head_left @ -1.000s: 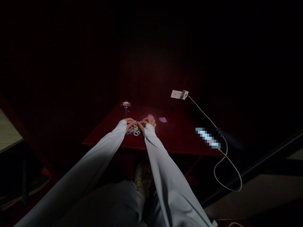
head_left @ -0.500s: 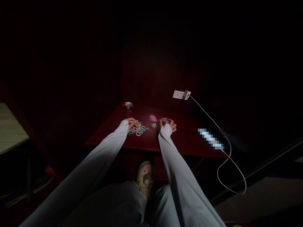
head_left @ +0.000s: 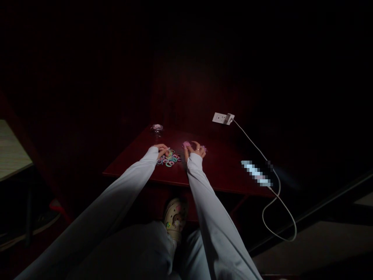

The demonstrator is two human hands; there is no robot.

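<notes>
My left hand rests on the dark red table at the left edge of a pile of small colourful rings, its fingers curled together over them. What they pinch is too small to make out. My right hand hovers just right of the pile with its fingers apart. Its fingertips are at a small pink heap, and a second pink bit shows by its right side. Both arms wear pale long sleeves.
A small glass jar stands at the table's back left. A white wall socket feeds a white cable that runs to a device lying at the table's right edge. My shoe shows below the table. The surroundings are very dark.
My hands were together over the rings; the right hand then went right to the pink heaps and has now come back left. The left hand stayed at the pile.
</notes>
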